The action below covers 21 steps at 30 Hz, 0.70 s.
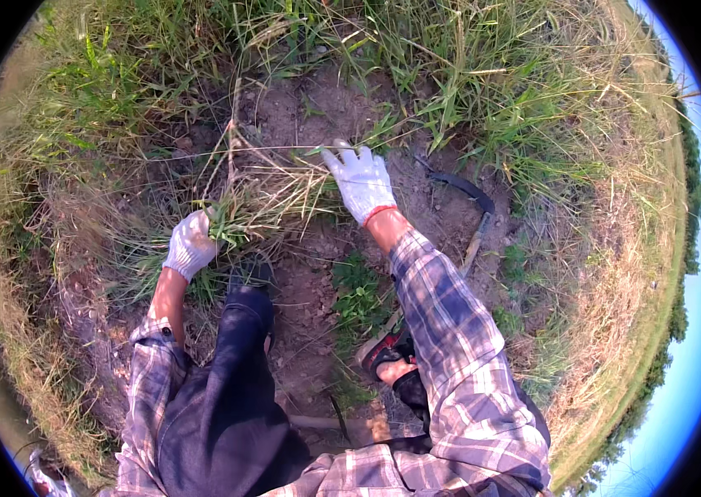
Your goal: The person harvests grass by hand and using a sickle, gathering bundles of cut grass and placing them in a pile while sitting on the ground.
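My left hand, in a white knit glove, is closed around one end of a bundle of cut grass. The stems and roots fan out to the right, above bare soil. At the other end, my right hand wears a similar glove with a red cuff edge. Its fingers are spread, back of the hand up, against the stem ends; whether any stem lies under the palm is hidden. To the right of that hand a sickle lies on the soil, its dark curved blade above and its pale handle partly behind my sleeve.
Tall green grass stands ahead and to both sides. A low leafy plant grows between my feet. My shoe rests on the soil at right. A pale stick lies close to my body. Dry grass covers the far right.
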### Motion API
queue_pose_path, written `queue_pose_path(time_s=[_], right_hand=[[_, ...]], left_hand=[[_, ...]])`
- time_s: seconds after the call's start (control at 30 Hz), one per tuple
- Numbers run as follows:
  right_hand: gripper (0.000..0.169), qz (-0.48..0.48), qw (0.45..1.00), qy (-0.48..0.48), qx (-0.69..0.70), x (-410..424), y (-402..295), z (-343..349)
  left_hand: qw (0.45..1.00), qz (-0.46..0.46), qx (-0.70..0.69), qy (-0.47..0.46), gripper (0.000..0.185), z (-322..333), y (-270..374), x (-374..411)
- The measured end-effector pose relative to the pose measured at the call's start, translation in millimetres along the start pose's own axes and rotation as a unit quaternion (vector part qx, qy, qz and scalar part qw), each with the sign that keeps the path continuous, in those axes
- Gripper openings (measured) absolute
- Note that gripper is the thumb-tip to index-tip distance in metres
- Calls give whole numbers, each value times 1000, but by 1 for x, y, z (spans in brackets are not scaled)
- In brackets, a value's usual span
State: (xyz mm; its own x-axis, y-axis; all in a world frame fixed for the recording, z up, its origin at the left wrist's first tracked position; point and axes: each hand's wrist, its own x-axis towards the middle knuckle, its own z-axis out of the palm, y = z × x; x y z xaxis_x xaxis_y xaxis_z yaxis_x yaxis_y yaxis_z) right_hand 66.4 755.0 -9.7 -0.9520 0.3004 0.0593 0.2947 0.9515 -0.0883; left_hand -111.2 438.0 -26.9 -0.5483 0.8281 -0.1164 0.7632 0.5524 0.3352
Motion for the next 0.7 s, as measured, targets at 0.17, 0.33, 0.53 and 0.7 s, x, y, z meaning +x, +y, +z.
queue_pose_path(time_s=[0.17,0.33,0.53,0.7], right_hand=[[29,-190,981,4,25,18,22,50],[22,124,974,-74,175,36,8,48],[28,9,890,-34,455,-11,-90,-16],[26,-128,909,29,396,-66,-68,-84]], left_hand=[[999,27,-38,-13,47,-7,4,12],[996,-30,-82,-11,44,-10,7,7],[976,-191,3,-102,41,29,-43,-35],[969,-205,-16,-134,43,28,-38,-33]])
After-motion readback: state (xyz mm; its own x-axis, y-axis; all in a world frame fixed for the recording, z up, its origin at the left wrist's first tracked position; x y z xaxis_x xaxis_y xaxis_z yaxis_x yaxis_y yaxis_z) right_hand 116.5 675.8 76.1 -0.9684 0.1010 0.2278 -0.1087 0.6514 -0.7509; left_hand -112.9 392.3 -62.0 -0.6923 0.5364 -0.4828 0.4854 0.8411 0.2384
